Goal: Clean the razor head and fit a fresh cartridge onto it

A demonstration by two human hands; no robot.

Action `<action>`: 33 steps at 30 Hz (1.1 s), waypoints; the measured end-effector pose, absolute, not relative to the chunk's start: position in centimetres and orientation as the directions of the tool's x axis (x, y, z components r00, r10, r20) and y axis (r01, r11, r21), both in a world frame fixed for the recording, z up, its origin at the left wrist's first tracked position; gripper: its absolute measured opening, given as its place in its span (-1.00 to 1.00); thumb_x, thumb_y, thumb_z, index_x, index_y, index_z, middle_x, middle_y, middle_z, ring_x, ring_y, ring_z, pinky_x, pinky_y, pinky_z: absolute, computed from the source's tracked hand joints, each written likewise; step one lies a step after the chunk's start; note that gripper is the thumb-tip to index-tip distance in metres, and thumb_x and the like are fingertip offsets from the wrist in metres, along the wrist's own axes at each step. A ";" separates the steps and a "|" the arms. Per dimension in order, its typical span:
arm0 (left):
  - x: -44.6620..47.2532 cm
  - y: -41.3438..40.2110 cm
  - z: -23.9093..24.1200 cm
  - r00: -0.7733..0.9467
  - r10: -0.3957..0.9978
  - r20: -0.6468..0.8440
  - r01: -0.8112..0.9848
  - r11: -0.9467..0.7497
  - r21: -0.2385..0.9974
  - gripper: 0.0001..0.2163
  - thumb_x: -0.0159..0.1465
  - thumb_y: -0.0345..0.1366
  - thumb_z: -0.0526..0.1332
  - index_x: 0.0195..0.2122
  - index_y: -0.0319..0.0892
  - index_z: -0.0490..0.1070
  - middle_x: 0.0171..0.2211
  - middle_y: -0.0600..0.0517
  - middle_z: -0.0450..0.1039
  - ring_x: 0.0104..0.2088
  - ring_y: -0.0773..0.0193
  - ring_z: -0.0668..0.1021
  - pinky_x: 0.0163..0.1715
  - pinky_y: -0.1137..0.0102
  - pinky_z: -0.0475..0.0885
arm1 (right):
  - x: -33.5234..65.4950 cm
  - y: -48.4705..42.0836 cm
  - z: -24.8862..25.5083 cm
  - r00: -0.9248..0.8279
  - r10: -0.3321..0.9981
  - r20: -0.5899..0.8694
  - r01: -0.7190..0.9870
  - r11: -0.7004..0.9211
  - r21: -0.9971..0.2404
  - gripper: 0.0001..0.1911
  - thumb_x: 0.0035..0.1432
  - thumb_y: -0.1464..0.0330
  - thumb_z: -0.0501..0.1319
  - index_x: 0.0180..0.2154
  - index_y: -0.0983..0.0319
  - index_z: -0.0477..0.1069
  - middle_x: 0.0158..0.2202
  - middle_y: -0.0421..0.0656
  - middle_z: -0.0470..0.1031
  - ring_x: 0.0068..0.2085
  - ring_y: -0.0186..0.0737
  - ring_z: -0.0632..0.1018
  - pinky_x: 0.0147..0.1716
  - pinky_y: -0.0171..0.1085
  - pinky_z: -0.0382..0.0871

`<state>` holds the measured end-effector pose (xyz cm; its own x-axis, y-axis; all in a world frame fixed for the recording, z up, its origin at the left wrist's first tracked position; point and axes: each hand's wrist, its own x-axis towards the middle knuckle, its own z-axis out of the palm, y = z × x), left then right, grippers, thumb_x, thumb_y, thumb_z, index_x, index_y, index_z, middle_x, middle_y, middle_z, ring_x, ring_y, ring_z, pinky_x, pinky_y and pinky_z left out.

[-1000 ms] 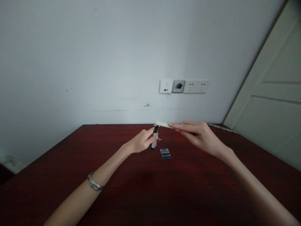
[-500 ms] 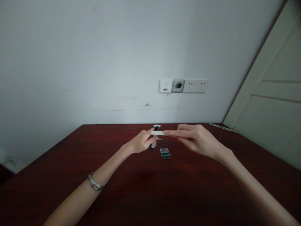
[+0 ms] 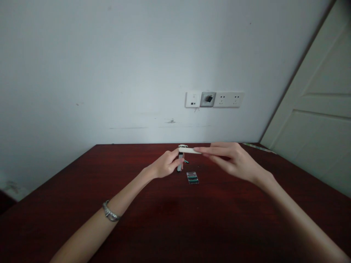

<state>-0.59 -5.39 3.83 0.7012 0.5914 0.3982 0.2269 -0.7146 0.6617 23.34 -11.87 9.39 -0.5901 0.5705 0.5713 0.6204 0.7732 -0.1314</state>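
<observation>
My left hand (image 3: 165,165) is closed round a narrow grey-and-black object (image 3: 180,167), held upright over the table. A white shape (image 3: 182,145) shows at its top; whether the two are joined, I cannot tell. Between the thumb and fingers of my right hand (image 3: 233,159) is a flat white strip (image 3: 188,150), held nearly level. Its left end overlaps the upper part of the narrow object from my view. Just right of my left fingertips is a small green stick-like piece (image 3: 186,161). Nearer me lies a clear pack (image 3: 192,178) with green cylinders, probably batteries.
The dark red wooden table (image 3: 153,226) runs back to a white wall (image 3: 109,73) with sockets and switches (image 3: 226,99). A long thin patterned strip (image 3: 259,147) lies at the table's back right edge, by a pale panelled door (image 3: 320,135).
My right hand has raised the white strip slightly and moved it a little to the right, tilting its left end up. My left hand has stayed almost still.
</observation>
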 end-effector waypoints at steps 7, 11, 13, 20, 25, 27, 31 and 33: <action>-0.5 -5.7 4.1 0.719 0.568 0.400 0.268 -0.758 0.595 -0.79 0.33 -0.25 -0.01 -0.35 -0.24 0.29 -0.45 -0.02 0.49 -0.43 0.33 0.52 -0.35 0.41 0.39 | 23.5 -11.6 9.5 -0.569 0.577 0.586 0.577 0.788 -0.215 -0.65 0.26 0.32 0.03 0.02 0.15 0.43 -0.33 -0.10 0.56 -0.42 -0.32 0.46 -0.41 -0.32 0.28; -0.5 -5.5 3.9 0.715 0.575 0.398 0.358 -0.790 0.498 -0.77 0.33 -0.26 -0.01 -0.36 -0.26 0.33 -0.41 -0.06 0.50 -0.39 0.29 0.53 -0.33 0.39 0.39 | 22.9 -11.7 9.4 -0.588 0.570 0.573 0.555 0.801 -0.227 -0.65 0.26 0.35 0.04 0.04 0.16 0.41 -0.37 -0.13 0.55 -0.45 -0.35 0.45 -0.44 -0.34 0.25; -0.6 -5.5 3.9 0.720 0.567 0.401 0.386 -0.806 0.448 -0.79 0.33 -0.27 -0.01 -0.32 -0.26 0.33 -0.39 -0.06 0.50 -0.39 0.29 0.52 -0.34 0.39 0.38 | 22.8 -11.8 9.5 -0.600 0.573 0.559 0.556 0.801 -0.224 -0.65 0.26 0.35 0.04 0.04 0.15 0.40 -0.39 -0.13 0.55 -0.46 -0.36 0.44 -0.46 -0.34 0.24; -0.7 -5.7 4.3 0.717 0.537 0.444 0.433 -0.843 0.319 -0.83 0.33 -0.29 -0.01 -0.24 -0.25 0.31 -0.44 -0.02 0.44 -0.49 0.33 0.46 -0.45 0.43 0.30 | 25.0 -11.6 10.8 -0.613 0.617 0.495 0.525 0.785 -0.329 -0.67 0.24 0.32 0.06 -0.03 0.18 0.47 -0.23 -0.07 0.59 -0.40 -0.31 0.51 -0.42 -0.33 0.33; -0.6 -5.7 4.2 0.712 0.561 0.422 0.475 -0.828 0.300 -0.80 0.32 -0.29 -0.01 -0.17 -0.30 0.29 -0.47 -0.03 0.44 -0.53 0.31 0.45 -0.49 0.42 0.29 | 24.8 -11.8 10.9 -0.603 0.623 0.498 0.507 0.781 -0.364 -0.68 0.23 0.32 0.07 -0.04 0.18 0.48 -0.21 -0.07 0.59 -0.39 -0.30 0.52 -0.42 -0.33 0.33; -0.6 -5.7 4.2 0.717 0.564 0.409 0.485 -0.825 0.288 -0.79 0.32 -0.28 -0.01 -0.16 -0.30 0.30 -0.47 -0.04 0.43 -0.54 0.32 0.44 -0.50 0.42 0.28 | 24.1 -12.0 10.7 -0.617 0.603 0.505 0.501 0.796 -0.339 -0.67 0.24 0.35 0.07 -0.01 0.18 0.46 -0.29 -0.09 0.59 -0.45 -0.34 0.49 -0.45 -0.34 0.31; -0.7 -5.6 4.3 0.728 0.546 0.415 0.481 -0.838 0.257 -0.81 0.33 -0.28 -0.02 -0.20 -0.25 0.31 -0.47 -0.01 0.41 -0.54 0.33 0.43 -0.51 0.43 0.26 | 23.8 -11.7 10.5 -0.654 0.586 0.478 0.500 0.809 -0.308 -0.67 0.24 0.37 0.06 0.00 0.16 0.44 -0.30 -0.11 0.60 -0.42 -0.32 0.50 -0.42 -0.34 0.33; -0.7 -5.6 4.2 0.718 0.545 0.434 0.484 -0.838 0.251 -0.83 0.32 -0.28 0.00 -0.20 -0.24 0.29 -0.53 0.03 0.37 -0.59 0.35 0.39 -0.55 0.43 0.22 | 24.4 -11.2 10.5 -0.641 0.610 0.465 0.493 0.792 -0.359 -0.68 0.24 0.35 0.07 -0.03 0.16 0.47 -0.20 -0.09 0.59 -0.32 -0.28 0.55 -0.35 -0.32 0.38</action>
